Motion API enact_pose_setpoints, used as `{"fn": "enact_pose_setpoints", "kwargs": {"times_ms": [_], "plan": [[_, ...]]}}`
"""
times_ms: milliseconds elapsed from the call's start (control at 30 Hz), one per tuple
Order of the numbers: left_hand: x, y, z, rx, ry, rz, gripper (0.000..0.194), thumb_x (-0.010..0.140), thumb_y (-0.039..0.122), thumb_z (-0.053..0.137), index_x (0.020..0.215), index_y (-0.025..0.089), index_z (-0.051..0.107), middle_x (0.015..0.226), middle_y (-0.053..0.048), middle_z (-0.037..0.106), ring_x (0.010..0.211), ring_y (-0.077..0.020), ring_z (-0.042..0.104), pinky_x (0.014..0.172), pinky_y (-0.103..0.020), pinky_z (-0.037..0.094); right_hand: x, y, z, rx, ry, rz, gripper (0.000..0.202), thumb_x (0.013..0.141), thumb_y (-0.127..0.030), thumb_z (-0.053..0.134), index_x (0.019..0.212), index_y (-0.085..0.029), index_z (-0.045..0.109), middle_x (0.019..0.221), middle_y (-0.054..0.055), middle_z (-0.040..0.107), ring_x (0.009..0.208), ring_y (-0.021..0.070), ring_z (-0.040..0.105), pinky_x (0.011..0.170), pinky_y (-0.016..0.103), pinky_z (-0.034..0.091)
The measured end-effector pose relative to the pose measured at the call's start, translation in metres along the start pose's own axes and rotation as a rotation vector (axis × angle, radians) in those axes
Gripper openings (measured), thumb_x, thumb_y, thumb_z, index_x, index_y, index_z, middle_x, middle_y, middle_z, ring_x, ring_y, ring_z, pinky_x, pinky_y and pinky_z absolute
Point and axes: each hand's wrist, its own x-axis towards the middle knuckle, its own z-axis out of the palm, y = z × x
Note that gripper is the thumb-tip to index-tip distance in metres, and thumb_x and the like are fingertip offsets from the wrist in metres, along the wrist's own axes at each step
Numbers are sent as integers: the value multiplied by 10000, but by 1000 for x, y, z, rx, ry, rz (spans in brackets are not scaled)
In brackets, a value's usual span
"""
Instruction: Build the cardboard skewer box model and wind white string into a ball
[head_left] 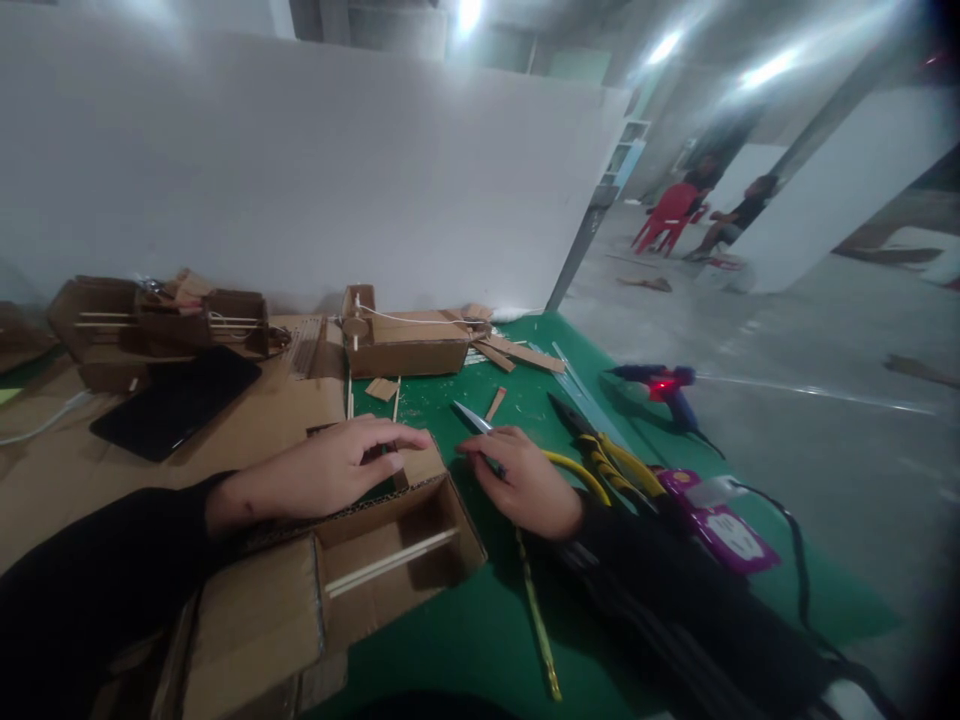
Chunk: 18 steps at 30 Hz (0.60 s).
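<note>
The left hand (341,465) lies over the near cardboard box (289,600), thumb and forefinger parted. The right hand (529,482) curls by a pointed silver blade (472,417), right of that box; I can't tell if it pinches anything. Pale sticks (394,563) span the box's open compartment; beyond, leftward, another carton (176,328) holds thin rods (238,325).

Open cardboard box (409,606), pale sticks (392,565) across it, beside pointed blade (470,416) on green tabletop (442,665)
</note>
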Motion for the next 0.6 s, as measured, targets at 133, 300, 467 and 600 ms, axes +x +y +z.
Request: {"fn": "enact_pose_setpoints", "kwargs": {"times_ms": [133,300,467,600], "plan": [[0,0,0,3,0,1,372,998,373,416,1316,293,592,1393,0,596,1285,-222,524,1107,-356,400,1,-1,-1,5,-33,-4,221,906,-102,501,992,-184,687,902,53,756,825,194,677,850,348,451],[0,-1,0,3,9,5,376,1000,376,409,1316,291,595,1393,-6,598,1284,-226,529,1110,-362,404,1,-2,-2,13,-72,-14,233,910,-85,488,989,-188,682,887,49,752,819,187,686,854,349,442],[0,0,0,-1,17,14,379,998,380,413,1307,274,606,1385,-16,607,1273,-229,541,1106,-357,412,1,-2,-2,19,-97,-20,237,912,-82,482,990,-184,681,886,57,752,819,188,679,855,349,437],[0,-2,1,2,20,9,373,1000,386,411,1307,295,602,1389,-5,601,1279,-224,534,1108,-359,407,2,-2,-2,27,-118,-27,240,908,-73,480,990,-182,678,884,53,750,821,184,681,856,345,435]]}}
